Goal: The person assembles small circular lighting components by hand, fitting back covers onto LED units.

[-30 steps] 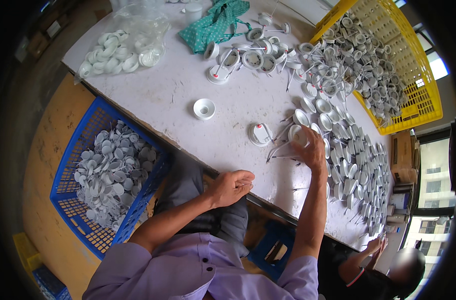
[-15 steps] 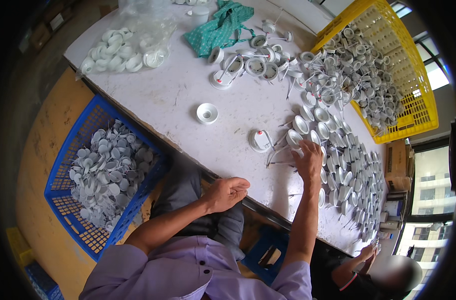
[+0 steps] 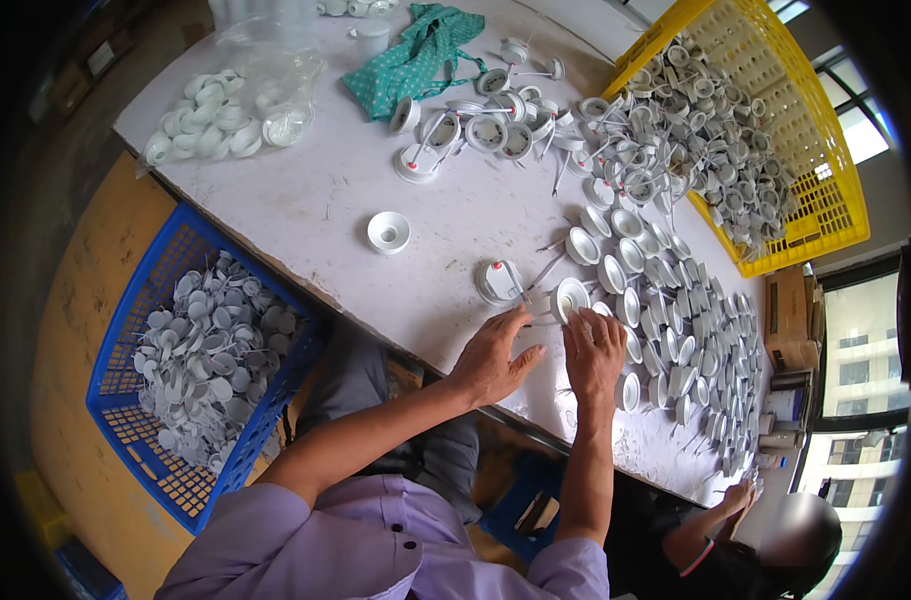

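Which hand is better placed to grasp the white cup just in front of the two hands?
Probably the right hand: its fingertips are at the near rim of the white cup, while the left hand sits nearer a white piece with a red spot.

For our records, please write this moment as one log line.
left hand: near red-dotted lamp fitting | right hand: at cupped lamp fitting

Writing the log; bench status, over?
Left hand open. Right hand at white cup-shaped fitting, grip unclear. Red-dotted round fitting close beyond left hand.
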`<state>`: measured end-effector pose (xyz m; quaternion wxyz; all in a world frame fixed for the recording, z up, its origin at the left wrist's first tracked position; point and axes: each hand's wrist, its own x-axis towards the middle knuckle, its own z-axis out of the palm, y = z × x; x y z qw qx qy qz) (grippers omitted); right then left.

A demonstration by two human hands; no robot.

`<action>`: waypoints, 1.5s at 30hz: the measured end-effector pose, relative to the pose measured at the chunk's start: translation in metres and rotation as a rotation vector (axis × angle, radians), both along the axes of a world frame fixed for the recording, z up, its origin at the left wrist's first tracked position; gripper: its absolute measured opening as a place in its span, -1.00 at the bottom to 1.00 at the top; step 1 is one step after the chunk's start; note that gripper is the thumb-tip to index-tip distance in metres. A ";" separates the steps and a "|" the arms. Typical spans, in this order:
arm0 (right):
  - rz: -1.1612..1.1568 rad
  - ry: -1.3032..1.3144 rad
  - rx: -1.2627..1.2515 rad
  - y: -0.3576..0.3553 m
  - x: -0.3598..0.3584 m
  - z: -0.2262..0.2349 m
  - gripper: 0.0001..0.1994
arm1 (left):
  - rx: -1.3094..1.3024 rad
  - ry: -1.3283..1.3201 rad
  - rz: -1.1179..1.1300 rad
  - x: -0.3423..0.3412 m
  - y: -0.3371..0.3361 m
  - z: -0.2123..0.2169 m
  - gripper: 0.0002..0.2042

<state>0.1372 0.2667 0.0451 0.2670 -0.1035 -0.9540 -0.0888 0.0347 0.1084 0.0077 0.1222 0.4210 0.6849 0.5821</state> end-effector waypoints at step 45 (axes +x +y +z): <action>-0.355 0.266 -1.288 -0.034 0.043 -0.003 -0.69 | -0.028 -0.601 -0.375 0.009 0.000 0.007 -0.67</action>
